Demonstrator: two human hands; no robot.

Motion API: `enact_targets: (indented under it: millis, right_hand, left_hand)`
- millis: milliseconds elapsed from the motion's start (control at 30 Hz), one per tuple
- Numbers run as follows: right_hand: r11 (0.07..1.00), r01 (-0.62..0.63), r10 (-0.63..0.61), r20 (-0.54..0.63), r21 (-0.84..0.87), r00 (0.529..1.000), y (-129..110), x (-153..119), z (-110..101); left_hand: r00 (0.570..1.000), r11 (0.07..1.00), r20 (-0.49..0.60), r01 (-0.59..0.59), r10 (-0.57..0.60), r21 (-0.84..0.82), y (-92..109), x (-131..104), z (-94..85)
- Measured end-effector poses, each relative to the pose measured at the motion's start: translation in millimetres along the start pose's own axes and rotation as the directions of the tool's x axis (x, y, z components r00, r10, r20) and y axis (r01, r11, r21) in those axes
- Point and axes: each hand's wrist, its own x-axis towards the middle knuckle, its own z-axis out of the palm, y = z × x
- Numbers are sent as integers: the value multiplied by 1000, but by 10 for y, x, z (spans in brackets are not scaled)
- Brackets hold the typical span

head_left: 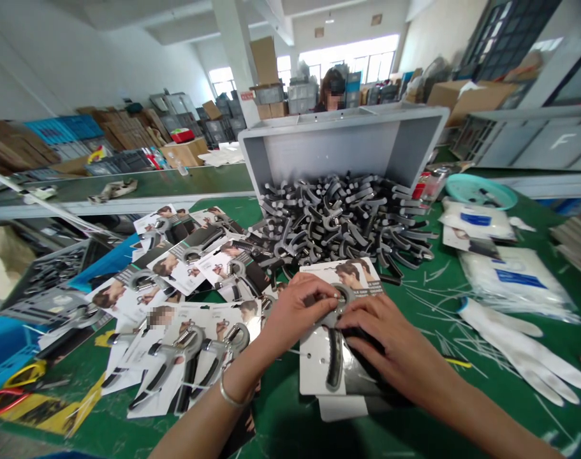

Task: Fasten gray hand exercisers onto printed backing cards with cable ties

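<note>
Step in hand, by judgement: positioning or securing, with both hands, of one hand exerciser [335,368] against a printed card [310,379]; next move, by judgement, calls for steady contact at the ring, careful fingertip work and a flat, unshifted card

Location: on the card, directly between and beneath the fingers; ring uppermost, close under the left fingertips; one black handle, angled down the card, exposed below the hands; other handle partly hidden under the right hand

Left hand [297,309]: fingers and thumb drawn in at the ring, in contact; firm pinch or mere touch, cannot tell; right hand [388,328]: curled, grasping the covered handle between fingers and thumb, not released

Surroundings: green tabletop [280,424] beneath; more card stock under the one in use; beyond the hands, a heap of loose exercisers [335,220] spilling from a tipped grey crate [328,150]; to the left, carded exercisers [168,370], overlapping; to the right, a white glove [505,344], amid thin white strips
</note>
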Motion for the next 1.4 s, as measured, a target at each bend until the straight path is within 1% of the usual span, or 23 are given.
enact_targets:
  millis: [67,133,200,267,333,400,533,633,700,767,867,1133,1333,1400]
  right_hand:
    - [1000,-8,8,-22,23,1000,-7,-23,0]
    - [997,-29,35,-83,77,996,23,8,12]
    - [985,-69,91,-139,158,986,84,94,22]
    - [964,-116,157,-159,241,975,151,201,22]
    - [942,-151,201,-144,300,969,197,286,15]
    - [933,-171,216,-113,315,970,213,323,4]
    - [945,-185,197,-17,269,980,187,301,-32]
    - [947,-199,187,73,251,980,169,297,-66]
    - [945,-206,185,105,253,977,170,307,-78]
    - [944,-204,182,107,260,978,178,313,-78]
    - [945,-193,179,76,263,981,193,304,-62]
    - [950,-163,158,43,265,987,214,277,-39]
    - [952,-166,159,50,259,986,215,292,-37]
    - [952,-166,158,51,256,986,207,292,-38]
  left_hand:
    - [999,1000,-27,30,-30,-4,29,-52,45]
    - [996,998,-69,57,-57,-10,59,-102,97]
    - [992,998,-104,69,-70,-6,73,-140,138]
    - [989,997,-130,71,-69,4,60,-156,157]
    - [986,997,-151,71,-69,11,24,-149,156]
    - [982,997,-171,77,-75,3,-17,-131,147]
    - [978,997,-195,75,-77,-14,-43,-107,143]
    - [980,999,-195,51,-50,2,-22,-99,151]
    - [982,999,-187,29,-26,14,-12,-94,154]
    - [983,1000,-182,8,-4,21,-11,-91,155]
    - [983,1000,-181,-6,9,19,-19,-97,153]
    - [982,1000,-188,7,-9,-8,-26,-123,160]
    - [980,996,-180,-78,85,46,-43,-151,171]
    - [979,996,-188,-76,85,54,-48,-157,174]
